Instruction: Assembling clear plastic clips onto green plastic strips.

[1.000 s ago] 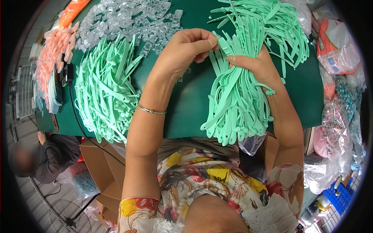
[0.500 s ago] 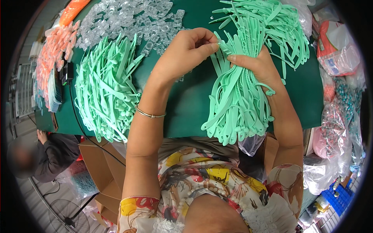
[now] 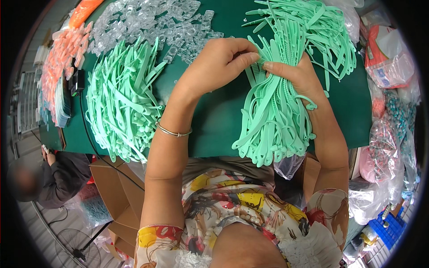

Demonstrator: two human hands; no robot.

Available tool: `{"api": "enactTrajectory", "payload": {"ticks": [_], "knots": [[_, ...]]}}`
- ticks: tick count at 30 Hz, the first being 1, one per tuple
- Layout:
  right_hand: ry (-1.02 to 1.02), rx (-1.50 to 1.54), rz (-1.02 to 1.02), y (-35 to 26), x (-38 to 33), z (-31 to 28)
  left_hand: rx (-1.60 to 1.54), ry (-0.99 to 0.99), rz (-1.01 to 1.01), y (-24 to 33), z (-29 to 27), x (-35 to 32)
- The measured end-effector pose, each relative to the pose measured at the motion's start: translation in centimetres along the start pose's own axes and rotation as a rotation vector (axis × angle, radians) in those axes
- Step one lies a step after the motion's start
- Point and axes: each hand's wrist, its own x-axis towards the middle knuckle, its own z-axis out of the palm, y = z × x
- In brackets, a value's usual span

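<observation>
A thick bundle of mint green ridged plastic straps [image 3: 272, 111] is clasped in my right hand [image 3: 301, 78], the thumb lying across its front. Its lower ends fan out over the table's near edge. At the bundle's upper left side, my left hand [image 3: 223, 64] is closed in a pinch on a strap at the edge; the fingertips partly hide it. A loose pile of similar green straps [image 3: 120, 102] lies left of my left forearm. More straps [image 3: 330, 40] are spread behind my right hand.
Many clear plastic pieces [image 3: 143, 24] cover the back of the green table [image 3: 214, 120]. Orange pieces [image 3: 65, 53] and a small black device [image 3: 77, 82] with a cable sit at left. Bagged parts [image 3: 384, 147] crowd the right; a cardboard box [image 3: 116, 187] and another person [image 3: 67, 178] are at lower left.
My left hand has shifted slightly down and to the right along the bundle's edge, still pinched. My right hand and the bundle stay nearly in place.
</observation>
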Motion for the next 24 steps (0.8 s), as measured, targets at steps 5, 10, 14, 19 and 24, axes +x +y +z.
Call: {"api": "enactTrajectory", "payload": {"ticks": [5, 10, 14, 19, 24], "knots": [[0.086, 0.088, -0.004, 0.3, -0.1, 0.3, 0.115, 0.043, -0.075, -0.8, -0.4, 0.1], [0.112, -0.008, -0.085, 0.7, -0.2, 0.3, 0.22, 0.065, -0.124, 0.1, -0.4, 0.3], [0.03, -0.178, -0.209, 1.2, -0.3, 0.0, 0.078, -0.066, -0.179, 0.3, 1.4, 0.9], [0.068, -0.223, -0.218, 1.2, -0.3, 0.3, -0.143, 0.016, -0.285, 0.1, 2.1, 0.6], [0.09, -0.281, -0.156, 0.7, -0.3, 0.4, -0.23, 0.148, -0.282, 0.0, 1.9, 0.3]]}}
